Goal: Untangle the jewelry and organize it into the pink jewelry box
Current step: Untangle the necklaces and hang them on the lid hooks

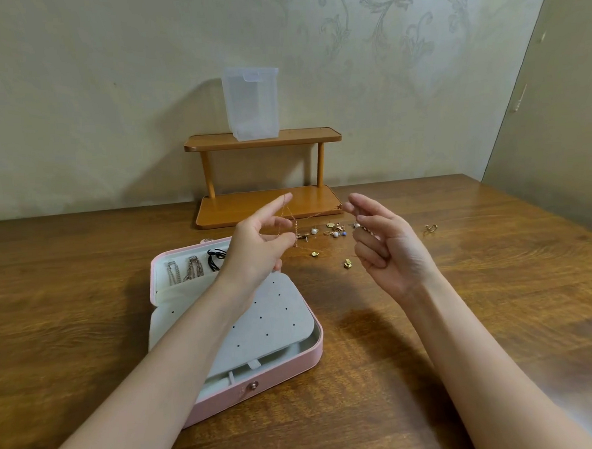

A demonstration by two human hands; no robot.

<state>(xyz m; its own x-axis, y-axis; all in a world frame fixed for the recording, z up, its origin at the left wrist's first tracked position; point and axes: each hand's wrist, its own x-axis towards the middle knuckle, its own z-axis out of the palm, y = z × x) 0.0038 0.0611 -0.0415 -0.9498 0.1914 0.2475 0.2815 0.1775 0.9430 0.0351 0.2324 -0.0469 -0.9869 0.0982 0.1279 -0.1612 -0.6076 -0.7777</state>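
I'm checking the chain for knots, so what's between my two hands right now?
In the head view, a thin gold chain stretches from the left hand to the right hand. Behind it, loose earrings lie on the wooden table.

light: soft, even, moderately bright indoor, from above and front | shadows: dim forearm shadows on the wooden table (494, 248); two-tier wooden shelf (262, 138) casts faint shadow left on the wall (75, 98) | glare: none harsh, mild sheen on tabletop | focus: centre sharp, near forearms smeared | distortion: wide-angle bending at edges
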